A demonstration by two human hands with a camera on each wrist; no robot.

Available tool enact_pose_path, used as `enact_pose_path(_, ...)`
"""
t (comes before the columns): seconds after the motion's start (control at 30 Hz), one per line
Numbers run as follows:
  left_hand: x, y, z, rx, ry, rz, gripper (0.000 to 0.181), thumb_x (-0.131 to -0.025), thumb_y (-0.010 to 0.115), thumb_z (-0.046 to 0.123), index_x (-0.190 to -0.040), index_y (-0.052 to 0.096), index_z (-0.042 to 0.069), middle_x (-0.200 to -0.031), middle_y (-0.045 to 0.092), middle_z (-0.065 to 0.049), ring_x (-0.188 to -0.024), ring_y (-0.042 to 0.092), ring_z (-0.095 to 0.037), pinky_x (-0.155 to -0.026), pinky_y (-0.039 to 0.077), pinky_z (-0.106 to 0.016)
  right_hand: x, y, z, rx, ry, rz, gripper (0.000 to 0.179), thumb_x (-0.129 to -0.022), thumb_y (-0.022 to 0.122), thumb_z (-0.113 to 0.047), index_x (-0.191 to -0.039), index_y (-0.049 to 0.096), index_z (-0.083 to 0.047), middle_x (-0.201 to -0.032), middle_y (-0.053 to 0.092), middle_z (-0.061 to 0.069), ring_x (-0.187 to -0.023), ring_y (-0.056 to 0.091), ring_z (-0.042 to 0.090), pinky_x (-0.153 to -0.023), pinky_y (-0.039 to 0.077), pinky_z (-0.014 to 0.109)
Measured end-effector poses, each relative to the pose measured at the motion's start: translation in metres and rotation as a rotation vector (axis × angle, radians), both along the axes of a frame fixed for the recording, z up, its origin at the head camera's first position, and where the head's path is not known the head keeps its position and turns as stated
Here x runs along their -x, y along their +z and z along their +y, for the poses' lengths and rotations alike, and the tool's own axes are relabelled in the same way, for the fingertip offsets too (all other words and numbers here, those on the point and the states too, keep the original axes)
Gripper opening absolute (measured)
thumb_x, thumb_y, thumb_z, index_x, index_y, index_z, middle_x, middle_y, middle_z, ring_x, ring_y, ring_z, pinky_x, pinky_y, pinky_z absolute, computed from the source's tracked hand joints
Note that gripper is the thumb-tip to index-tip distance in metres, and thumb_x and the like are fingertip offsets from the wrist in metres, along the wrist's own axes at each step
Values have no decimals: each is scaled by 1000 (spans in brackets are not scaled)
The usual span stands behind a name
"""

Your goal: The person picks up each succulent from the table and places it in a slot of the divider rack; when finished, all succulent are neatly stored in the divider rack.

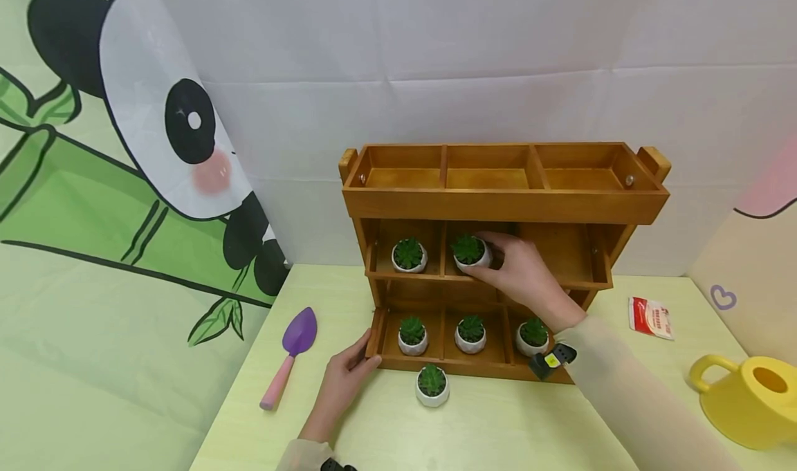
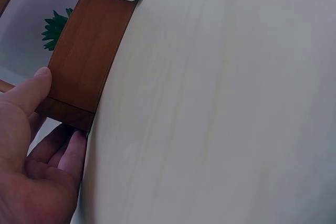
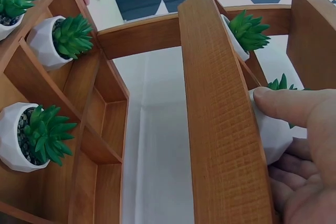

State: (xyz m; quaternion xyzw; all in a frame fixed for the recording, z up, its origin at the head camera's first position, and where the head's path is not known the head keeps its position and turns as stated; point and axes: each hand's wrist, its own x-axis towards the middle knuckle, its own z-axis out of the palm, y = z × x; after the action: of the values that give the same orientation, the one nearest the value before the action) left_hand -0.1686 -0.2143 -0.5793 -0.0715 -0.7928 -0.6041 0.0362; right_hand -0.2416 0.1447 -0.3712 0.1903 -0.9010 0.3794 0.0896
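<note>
A three-tier wooden shelf stands on the table, each tier divided into compartments. Between thumb and fingers, my right hand holds a potted succulent in a white faceted pot, at the middle compartment of the middle tier. In the right wrist view the pot is right behind the tier's front board. My left hand grips the lower left corner of the shelf; in the left wrist view its thumb lies by the board's edge, fingers curled at its end. Another succulent sits in the compartment to the left.
Three succulents, one of them at the left, fill the bottom tier. One more succulent stands on the table in front. A purple trowel lies left; a red-and-white packet and yellow watering can are at right.
</note>
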Motion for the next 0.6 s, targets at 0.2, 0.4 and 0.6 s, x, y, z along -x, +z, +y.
enact_pose_path(0.2, 0, -1, 0, -8, -4, 0, 60, -96, 78, 19, -151, 56, 10, -151, 55, -2, -137, 53, -25, -107, 47, -25, -1, 3, -1, -23, -15, 0, 61, -88, 87, -27, -140, 65, -5, -132, 67, 15, -116, 65, 32, -100, 55, 52)
enact_pose_path(0.4, 0, 0, -1, -11, -9, 17, 60, -97, 77, 18, -152, 55, 9, -151, 55, -4, -138, 52, -27, -107, 46, -26, -4, 7, 1, -56, -15, -9, 61, -88, 88, -27, -138, 66, -1, -130, 68, 17, -114, 65, 33, -100, 55, 53)
enact_pose_path(0.6, 0, -2, -1, -6, -14, 35, 60, -98, 77, 18, -152, 54, 6, -152, 54, -6, -139, 50, -29, -108, 46, -26, -6, 12, 4, -87, -34, -46, 65, -87, 88, -27, -140, 63, 2, -133, 67, 19, -118, 64, 35, -103, 53, 54)
